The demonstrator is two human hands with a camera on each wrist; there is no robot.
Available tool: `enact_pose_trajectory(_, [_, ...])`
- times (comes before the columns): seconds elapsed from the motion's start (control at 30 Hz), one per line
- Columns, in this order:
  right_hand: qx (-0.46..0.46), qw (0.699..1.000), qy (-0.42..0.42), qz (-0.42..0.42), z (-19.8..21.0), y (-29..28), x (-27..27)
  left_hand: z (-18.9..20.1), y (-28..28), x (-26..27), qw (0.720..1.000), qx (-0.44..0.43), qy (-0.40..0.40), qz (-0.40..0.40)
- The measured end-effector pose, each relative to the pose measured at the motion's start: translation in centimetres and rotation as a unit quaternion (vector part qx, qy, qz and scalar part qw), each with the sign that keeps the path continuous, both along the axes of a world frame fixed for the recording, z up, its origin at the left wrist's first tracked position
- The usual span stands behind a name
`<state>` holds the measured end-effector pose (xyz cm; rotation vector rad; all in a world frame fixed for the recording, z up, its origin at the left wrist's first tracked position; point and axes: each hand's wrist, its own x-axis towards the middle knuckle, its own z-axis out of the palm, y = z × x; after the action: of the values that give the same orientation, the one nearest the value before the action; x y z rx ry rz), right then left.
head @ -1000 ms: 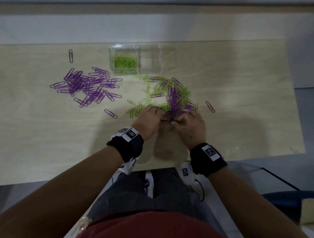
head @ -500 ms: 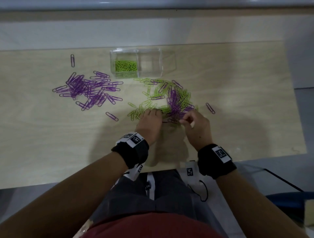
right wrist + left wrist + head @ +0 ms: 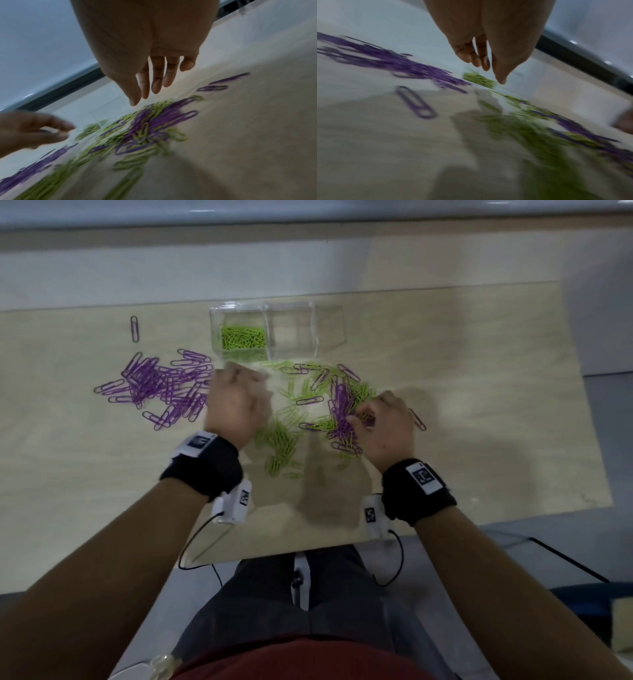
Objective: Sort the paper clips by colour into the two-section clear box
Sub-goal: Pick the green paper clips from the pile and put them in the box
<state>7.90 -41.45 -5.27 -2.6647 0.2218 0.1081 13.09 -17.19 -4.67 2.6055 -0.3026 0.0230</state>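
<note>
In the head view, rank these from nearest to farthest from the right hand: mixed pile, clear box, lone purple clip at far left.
From the right hand:
1. Mixed pile, under its fingertips.
2. Clear box, beyond, up-left.
3. Lone purple clip, far left corner.

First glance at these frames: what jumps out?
The purple clips, a loose heap at the table's left, and the mixed green-and-purple pile at centre. Behind them stands the clear box: green clips in its left section, no clips showing in the right. The left hand is blurred between heap and box; the right hand is at the mixed pile's right edge.
</note>
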Motion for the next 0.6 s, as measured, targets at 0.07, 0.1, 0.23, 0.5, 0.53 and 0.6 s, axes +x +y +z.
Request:
enact_pose_trajectory(0.07, [-0.046,0.998,0.043,0.006,0.0,1.3,0.7,0.1,-3.4,-0.7,0.993,-0.043,0.079,-0.080])
enact_pose_trajectory(0.1, [-0.062,0.996,0.062,0.002,-0.1,1.8,0.9,-0.1,-4.9,-1.1,0.984,-0.041,0.135,-0.105])
enact_pose_trajectory(0.23, [-0.050,0.994,0.093,-0.019,-0.8,2.2,1.4,-1.5,-8.0,-2.0,0.972,0.015,0.200,-0.120])
enact_pose_trajectory(0.5, [0.143,0.983,0.108,-0.033,-1.2,0.5,1.6,-1.5,-4.1,-1.8,0.965,-0.102,0.200,-0.136])
enact_pose_trajectory(0.53, [0.172,0.978,0.109,-0.034,-1.1,0.1,1.5,-1.2,-3.5,-1.8,0.965,-0.119,0.197,-0.122])
enact_pose_trajectory(0.6, [0.232,0.967,0.099,-0.041,-0.5,-0.9,1.1,-0.8,-2.4,-1.8,0.966,-0.155,0.191,-0.079])
